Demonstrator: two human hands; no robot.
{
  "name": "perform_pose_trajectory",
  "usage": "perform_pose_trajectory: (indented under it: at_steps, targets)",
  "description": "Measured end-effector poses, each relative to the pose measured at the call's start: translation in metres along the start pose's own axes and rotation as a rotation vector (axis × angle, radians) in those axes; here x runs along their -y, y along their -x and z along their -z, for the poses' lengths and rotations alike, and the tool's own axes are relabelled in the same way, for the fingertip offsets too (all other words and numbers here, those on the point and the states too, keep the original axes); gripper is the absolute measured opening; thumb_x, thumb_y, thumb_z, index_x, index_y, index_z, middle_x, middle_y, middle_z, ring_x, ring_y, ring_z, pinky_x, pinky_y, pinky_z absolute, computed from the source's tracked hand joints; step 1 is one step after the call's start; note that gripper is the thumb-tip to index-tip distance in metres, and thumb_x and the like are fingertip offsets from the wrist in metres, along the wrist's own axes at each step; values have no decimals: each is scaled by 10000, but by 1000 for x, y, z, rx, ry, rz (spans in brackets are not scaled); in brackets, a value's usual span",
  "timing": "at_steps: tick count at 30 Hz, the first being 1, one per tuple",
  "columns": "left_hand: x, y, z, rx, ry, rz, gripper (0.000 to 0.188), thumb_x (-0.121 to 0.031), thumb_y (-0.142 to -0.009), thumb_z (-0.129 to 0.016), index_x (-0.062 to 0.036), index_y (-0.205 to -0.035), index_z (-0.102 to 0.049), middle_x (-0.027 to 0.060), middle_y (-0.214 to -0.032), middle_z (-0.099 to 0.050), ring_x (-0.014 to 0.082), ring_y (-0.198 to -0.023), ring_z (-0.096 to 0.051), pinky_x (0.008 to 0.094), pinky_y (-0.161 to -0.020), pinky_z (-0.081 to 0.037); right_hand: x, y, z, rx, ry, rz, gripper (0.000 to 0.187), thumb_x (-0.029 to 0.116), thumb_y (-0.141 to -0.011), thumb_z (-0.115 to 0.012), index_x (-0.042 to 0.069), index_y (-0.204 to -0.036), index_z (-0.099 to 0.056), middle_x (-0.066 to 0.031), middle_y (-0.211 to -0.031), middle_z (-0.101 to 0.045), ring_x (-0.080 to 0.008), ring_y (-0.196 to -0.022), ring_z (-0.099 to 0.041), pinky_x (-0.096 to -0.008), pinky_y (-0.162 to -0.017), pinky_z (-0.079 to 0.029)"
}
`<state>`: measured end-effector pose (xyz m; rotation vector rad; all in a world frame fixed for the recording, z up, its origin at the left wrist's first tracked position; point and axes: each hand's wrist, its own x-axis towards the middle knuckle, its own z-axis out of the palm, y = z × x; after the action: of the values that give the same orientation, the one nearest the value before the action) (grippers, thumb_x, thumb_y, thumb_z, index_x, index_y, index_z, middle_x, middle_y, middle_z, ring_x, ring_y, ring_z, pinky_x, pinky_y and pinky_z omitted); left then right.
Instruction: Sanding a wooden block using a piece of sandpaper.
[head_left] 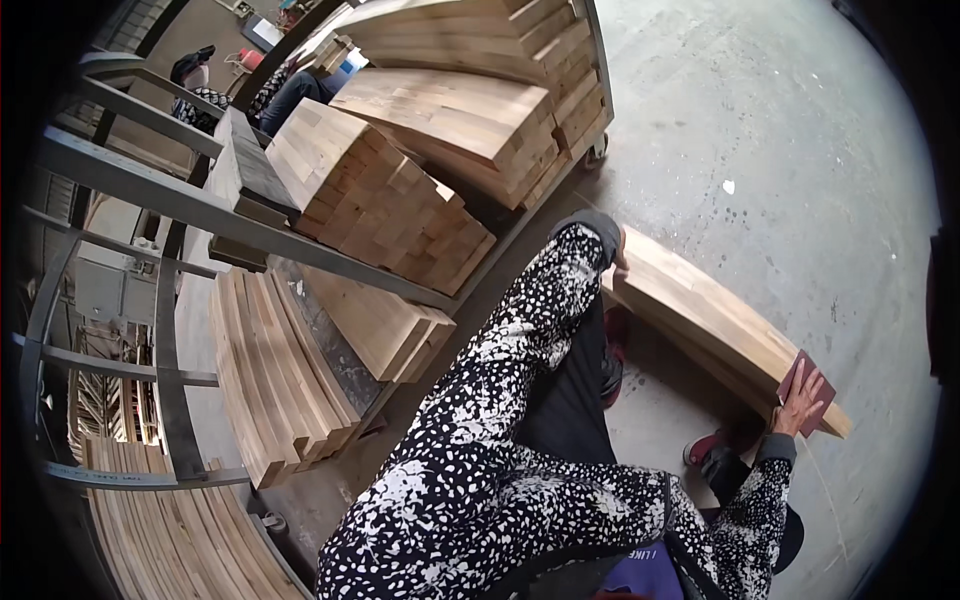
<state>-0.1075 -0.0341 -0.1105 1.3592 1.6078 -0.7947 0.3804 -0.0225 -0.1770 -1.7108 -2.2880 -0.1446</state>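
Note:
A long, pale wooden board [700, 295] slants from the middle of the view down to the right, above the floor. At its upper left end, my left hand [621, 262] holds the edge, mostly covered by a grey cuff. Near the board's lower right end, my right hand [800, 402] lies flat with fingers spread. Under that palm is a reddish-brown sheet [822, 390] that looks like sandpaper, pressed against the wood. What supports the board from below is hidden.
Left of me stands a metal-framed rack [250, 225] with stacked wooden blocks [390, 210]. Below these lie long wooden strips [285, 370], with more planks [170, 530] at the lower left. A caster [596, 150] shows beneath the rack. Concrete floor [760, 130] spreads to the right.

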Motion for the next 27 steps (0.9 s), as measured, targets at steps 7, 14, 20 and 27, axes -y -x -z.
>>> perform_pose_trajectory:
  at_steps: [7, 14, 20, 27]
  targets:
    - [-3, -22, 57, 341, 176, 15, 212, -238, -727, -560, -56, -761, -662, 95, -734, -638, 188, -712, -613, 329, -647, -483, 3, -1, 4, 153, 69, -36, 879, -112, -560, -423, 266, -1332, -236, -79, -1409, -130, -284, -1298, -98, -577, -977, -69]
    - [-15, -49, 19, -178, 147, -272, 245, -249, -726, -595, -16, -773, -657, 83, -691, -641, 146, -571, -605, 264, -518, -492, 93, -3, 23, 241, -152, 182, 790, -30, -545, -472, 214, -1286, -352, -134, -1375, -217, -333, -1281, -134, -585, -971, -70]
    - [10, -41, 12, -127, 580, -302, 478, -381, -820, -441, 64, -901, -596, 171, -806, -627, 254, -687, -620, 318, -613, -507, 238, -28, -15, 184, -309, 368, 790, 51, -554, -541, 243, -1291, -328, -131, -1367, -227, -343, -1266, -172, -600, -963, -87]
    - [-18, -27, 27, -200, 500, -79, 742, -578, -814, -276, 94, -960, -555, 210, -809, -611, 294, -687, -610, 389, -652, -478, 299, -45, -41, 42, -275, 495, 658, 139, -651, -529, 250, -1275, -351, -99, -1348, -273, -303, -1264, -197, -555, -987, -111]
